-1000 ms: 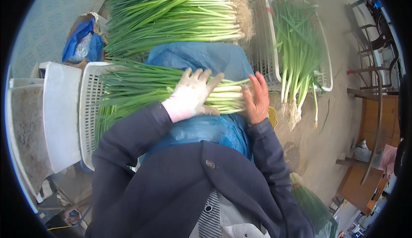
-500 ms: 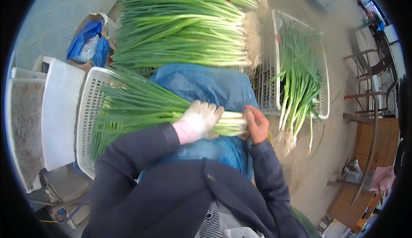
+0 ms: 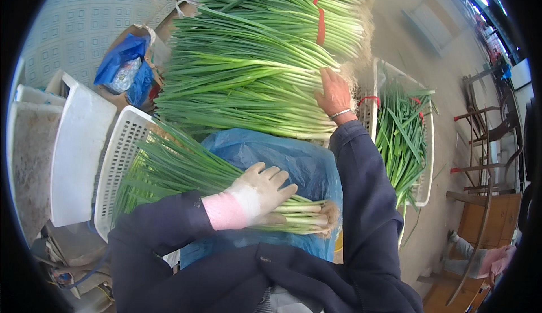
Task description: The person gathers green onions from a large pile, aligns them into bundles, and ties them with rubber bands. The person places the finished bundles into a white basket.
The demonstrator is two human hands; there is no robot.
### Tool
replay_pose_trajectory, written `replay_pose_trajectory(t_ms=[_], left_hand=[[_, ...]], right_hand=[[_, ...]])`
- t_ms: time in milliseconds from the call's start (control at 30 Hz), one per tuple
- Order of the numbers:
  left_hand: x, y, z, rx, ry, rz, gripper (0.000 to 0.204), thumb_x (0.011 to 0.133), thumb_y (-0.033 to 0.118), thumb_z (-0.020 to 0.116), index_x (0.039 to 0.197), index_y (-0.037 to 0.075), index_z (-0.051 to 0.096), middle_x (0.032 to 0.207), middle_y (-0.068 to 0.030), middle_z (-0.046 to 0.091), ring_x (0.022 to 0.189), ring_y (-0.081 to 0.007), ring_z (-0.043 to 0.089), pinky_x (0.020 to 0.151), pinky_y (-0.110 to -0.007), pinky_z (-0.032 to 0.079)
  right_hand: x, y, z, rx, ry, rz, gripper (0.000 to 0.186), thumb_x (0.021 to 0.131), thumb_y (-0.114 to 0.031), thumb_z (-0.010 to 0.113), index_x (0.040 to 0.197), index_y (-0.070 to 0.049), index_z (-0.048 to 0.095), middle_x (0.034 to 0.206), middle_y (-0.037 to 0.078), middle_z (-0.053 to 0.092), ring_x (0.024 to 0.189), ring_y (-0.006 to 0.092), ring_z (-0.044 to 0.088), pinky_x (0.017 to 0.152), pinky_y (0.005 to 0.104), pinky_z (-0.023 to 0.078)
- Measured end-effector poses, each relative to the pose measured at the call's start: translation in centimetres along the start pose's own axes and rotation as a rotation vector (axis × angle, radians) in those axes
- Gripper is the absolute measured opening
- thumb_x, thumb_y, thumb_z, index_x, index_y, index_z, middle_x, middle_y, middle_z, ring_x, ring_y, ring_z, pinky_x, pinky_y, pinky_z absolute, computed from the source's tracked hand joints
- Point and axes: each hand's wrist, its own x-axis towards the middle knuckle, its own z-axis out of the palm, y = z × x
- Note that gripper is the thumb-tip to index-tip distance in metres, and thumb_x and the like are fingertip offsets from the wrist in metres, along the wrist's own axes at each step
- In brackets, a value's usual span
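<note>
Across the blue plastic sheet (image 3: pixel 271 143) on my lap lies a bunch of green onions (image 3: pixel 305 214), roots to the right, leaves to the left. My gloved left hand (image 3: pixel 254 194) is closed over its pale stems, thumb on the near side, the finger gaps showing. Farther off, my bare right hand (image 3: pixel 336 94) reaches into a big pile of green onions (image 3: pixel 243 81). Its fingers bend onto white stems near the root ends; the fingertips are partly hidden. A bracelet (image 3: pixel 340 113) circles that wrist.
A white slatted crate (image 3: pixel 121 160) stands at my left under the leaves. At right, another crate (image 3: pixel 426 172) holds loose green onions. Red ties (image 3: pixel 320 25) bind bunches at the back. White bins (image 3: pixel 82 149) and a bag with blue plastic (image 3: pixel 132 59) stand left.
My right hand has left the root end of the lap bunch and moved up and away to the pile. My left hand stays on the bunch, lower in view. The view has shifted.
</note>
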Motion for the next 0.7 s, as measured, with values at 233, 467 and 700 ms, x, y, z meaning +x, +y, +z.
replay_pose_trajectory(t_ms=[233, 467, 700], left_hand=[[0.4, -3.3, -0.7, -0.037, 0.093, -0.070, 0.060, 0.083, 0.044, 0.069, 0.127, 0.006, 0.056, 0.124, -0.0165, 0.057, 0.118, -0.0313, 0.055, 0.102, -0.043, 0.041], [1.8, -6.0, -0.3, -0.030, 0.119, -0.089, 0.049, 0.084, 0.039, 0.069, 0.119, 0.006, 0.060, 0.114, -0.0151, 0.061, 0.111, -0.0307, 0.059, 0.097, -0.042, 0.044], [6.0, -12.1, -1.6, 0.140, 0.347, -0.213, 0.039, 0.085, 0.027, 0.067, 0.115, 0.003, 0.059, 0.114, -0.0153, 0.059, 0.114, -0.0312, 0.057, 0.097, -0.045, 0.045]], right_hand=[[4.7, -1.4, 3.5, -0.148, -0.200, 0.172, 0.024, 0.081, -0.037, 0.067, 0.094, -0.017, 0.069, 0.092, 0.010, 0.070, 0.094, 0.0338, 0.063, 0.082, 0.0479, 0.047], [4.4, 0.8, 4.1, 0.182, -0.083, 0.139, 0.014, 0.079, -0.026, 0.072, 0.091, -0.019, 0.074, 0.090, 0.009, 0.068, 0.088, 0.0332, 0.063, 0.072, 0.0461, 0.052], [4.8, 1.5, 3.6, 0.264, -0.209, 0.095, 0.013, 0.081, -0.026, 0.070, 0.091, -0.017, 0.073, 0.088, 0.011, 0.067, 0.084, 0.0344, 0.063, 0.071, 0.0455, 0.051]])
